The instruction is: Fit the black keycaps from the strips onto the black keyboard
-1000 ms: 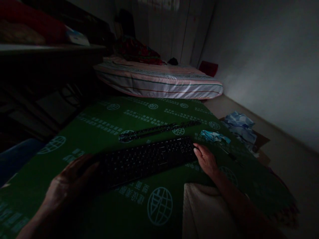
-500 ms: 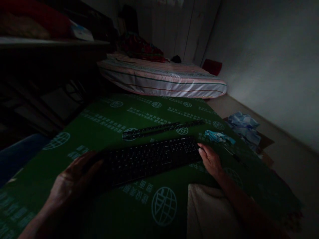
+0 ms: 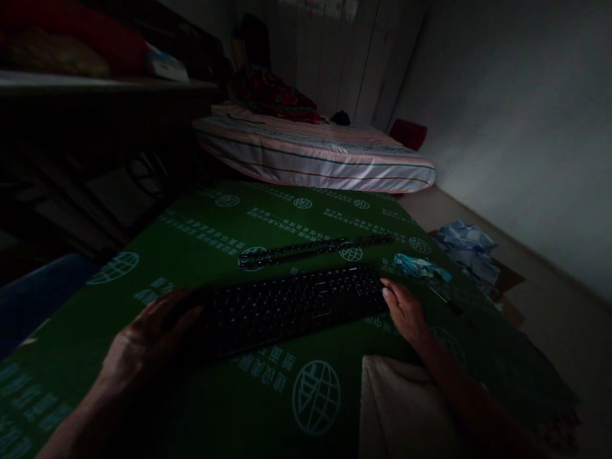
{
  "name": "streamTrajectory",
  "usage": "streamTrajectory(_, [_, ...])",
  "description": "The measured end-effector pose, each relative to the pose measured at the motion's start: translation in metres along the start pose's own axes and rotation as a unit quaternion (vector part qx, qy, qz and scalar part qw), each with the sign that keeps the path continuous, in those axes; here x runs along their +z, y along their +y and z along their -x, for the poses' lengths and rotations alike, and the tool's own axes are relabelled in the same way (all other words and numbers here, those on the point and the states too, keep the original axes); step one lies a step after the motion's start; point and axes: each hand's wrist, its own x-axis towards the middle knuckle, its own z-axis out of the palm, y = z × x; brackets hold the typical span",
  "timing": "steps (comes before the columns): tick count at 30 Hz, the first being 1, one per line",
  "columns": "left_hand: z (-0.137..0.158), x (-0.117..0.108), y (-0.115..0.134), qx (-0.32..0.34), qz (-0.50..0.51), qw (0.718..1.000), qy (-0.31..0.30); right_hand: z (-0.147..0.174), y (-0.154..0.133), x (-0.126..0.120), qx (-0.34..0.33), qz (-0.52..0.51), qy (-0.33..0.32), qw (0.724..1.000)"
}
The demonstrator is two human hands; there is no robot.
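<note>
Fingers [image 3: 394, 288] on keyboard [image 3: 291, 306], green surface [image 3: 210, 226], dim room [image 3: 516, 121]

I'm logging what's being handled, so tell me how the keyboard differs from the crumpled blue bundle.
The keyboard is black and rectangular; the blue bundle is pale blue and irregular. The keyboard looks far larger than the blue bundle. The left grip and right grip hold the keyboard's two ends; neither touches the blue bundle. Both are seen against the green covering.
</note>
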Motion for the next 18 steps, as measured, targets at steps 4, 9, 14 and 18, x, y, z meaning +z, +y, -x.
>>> streamTrajectory(4, [-0.001, 0.0, -0.002, 0.007, 0.004, 1.0, -0.001, 0.0, 0.001, 0.0, -0.001, 0.001, 0.002, 1.0])
streamTrajectory(9, [-0.002, 0.002, -0.008, 0.011, 0.02, 1.0, 0.013, 0.0, 0.0, 0.0, 0.003, 0.003, -0.006, 1.0])
streamTrajectory(14, [-0.005, 0.006, -0.014, 0.03, 0.016, 0.999, 0.02, 0.0, -0.001, -0.001, 0.007, 0.0, -0.002, 1.0])
streamTrajectory(18, [-0.003, 0.004, -0.01, 0.042, -0.023, 0.998, 0.029, 0.0, 0.0, -0.001, 0.008, -0.003, -0.004, 1.0])
